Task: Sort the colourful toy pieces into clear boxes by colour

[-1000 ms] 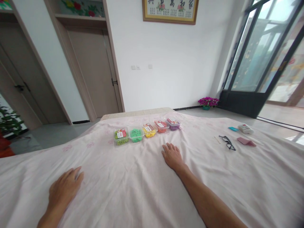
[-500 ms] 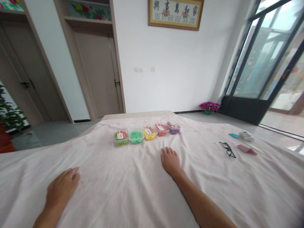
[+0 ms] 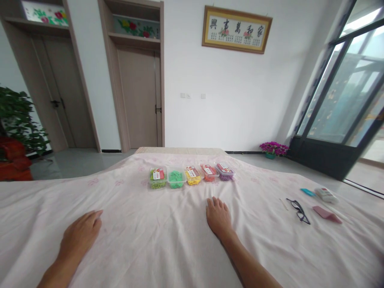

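My left hand (image 3: 81, 231) rests on the pale pink cloth (image 3: 144, 240) at the left, fingers stretched out and slightly bent, holding nothing. Nearer the middle, my right hand (image 3: 218, 214) lies palm down on the same cloth with its fingers out. Beyond it stands a row of clear plastic boxes with small coloured pieces: an olive-green box (image 3: 157, 178), a mint-green box (image 3: 177, 178), a yellow box (image 3: 193, 175), an orange-red box (image 3: 209, 173) and a purple box (image 3: 225, 172). The mint-green one shows no label and looks lidless. Neither hand touches a box.
To the right lie dark-framed glasses (image 3: 299, 211), a thin white stick (image 3: 283, 204), a folded pink cloth (image 3: 327, 214), a blue packet (image 3: 307, 192) and a white pack (image 3: 326, 195). The covered table's far edge (image 3: 183, 150) faces a white wall. Purple flowers (image 3: 274, 148) stand on the floor.
The camera view has tilted up and turned a little left, so the boxes and glasses appear lower and farther right. Both hands stay on the cloth, nearly unmoved.
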Demonstrator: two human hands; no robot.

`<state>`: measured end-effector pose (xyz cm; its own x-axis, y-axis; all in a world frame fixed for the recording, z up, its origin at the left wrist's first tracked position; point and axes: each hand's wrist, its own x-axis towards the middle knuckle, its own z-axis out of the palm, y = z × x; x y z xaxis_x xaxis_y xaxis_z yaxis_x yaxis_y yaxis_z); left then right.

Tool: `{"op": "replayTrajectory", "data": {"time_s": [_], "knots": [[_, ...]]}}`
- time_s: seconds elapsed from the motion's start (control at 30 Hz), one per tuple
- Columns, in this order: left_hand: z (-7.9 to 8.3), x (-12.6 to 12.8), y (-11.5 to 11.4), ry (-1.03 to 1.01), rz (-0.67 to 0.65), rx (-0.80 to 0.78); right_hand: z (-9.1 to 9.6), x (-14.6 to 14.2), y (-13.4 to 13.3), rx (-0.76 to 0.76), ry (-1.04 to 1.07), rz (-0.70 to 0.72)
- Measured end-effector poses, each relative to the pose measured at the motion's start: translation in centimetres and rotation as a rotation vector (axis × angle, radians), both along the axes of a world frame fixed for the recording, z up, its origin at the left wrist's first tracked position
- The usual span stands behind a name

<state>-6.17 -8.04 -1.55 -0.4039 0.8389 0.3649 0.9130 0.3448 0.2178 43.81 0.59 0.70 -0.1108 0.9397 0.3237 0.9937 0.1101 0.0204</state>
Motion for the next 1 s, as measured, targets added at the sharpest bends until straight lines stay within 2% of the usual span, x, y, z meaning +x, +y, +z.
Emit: {"op": "replayTrajectory", "data": {"time_s": [0.1,0.23,0.53,1.0], "knots": [[-0.7,-0.7,0.2,0.096,-0.049,-0.060,-0.1,0.0,0.1,0.006,-0.018,0.003],[-1.1,-1.1,0.3,0.103,-0.039,-0.070,-0.2,0.0,0.2,0.017,-0.023,0.002],[-0.5,-0.7,-0.1,0.097,-0.056,-0.014,-0.2,-0.2,0.2,0.071,-0.021,0.038],[0.1,-0.1,-0.1,0.174,-0.041,-0.038,0.0,-0.2,0.3,0.059,-0.026,0.043]]}}
